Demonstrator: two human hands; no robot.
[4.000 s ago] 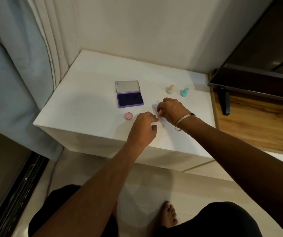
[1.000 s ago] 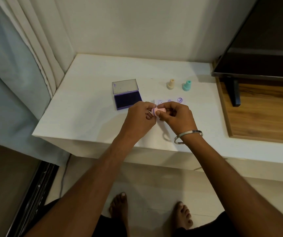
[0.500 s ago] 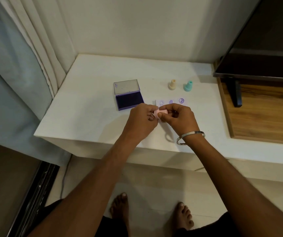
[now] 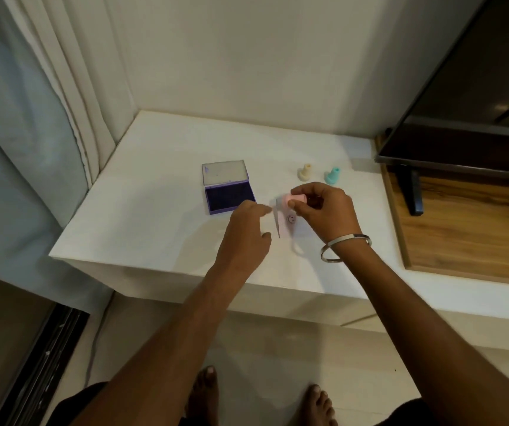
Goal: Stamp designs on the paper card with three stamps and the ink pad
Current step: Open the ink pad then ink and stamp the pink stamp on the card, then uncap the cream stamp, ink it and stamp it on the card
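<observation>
The head view looks down on a white table (image 4: 161,192) pushed into a corner, with a plain cream wall (image 4: 247,56) behind it and a pale curtain (image 4: 47,96) hanging at its left edge. To the right a wooden shelf (image 4: 462,229) carries a dark television (image 4: 477,96) on a black foot. Below the table lies a light tiled floor (image 4: 324,348), where the person's bare feet show at the bottom of the frame.

On the table the ink pad (image 4: 228,195) sits open, its clear lid tilted back and the dark purple pad facing up. Near it, further right, a cream stamp (image 4: 306,172) and a teal stamp (image 4: 333,175) stand upright just beside each other.

The right hand (image 4: 324,210), with a metal bangle (image 4: 345,247) on the wrist, pinches a pink stamp (image 4: 294,198) sideways between thumb and fingers, raised above the paper card (image 4: 287,222). The card lies on the table between the two hands and shows a round purple smiley print; its right part is hidden under the hand. The left hand (image 4: 245,232) hovers just left of the card with its fingers loosely spread, holding nothing.
</observation>
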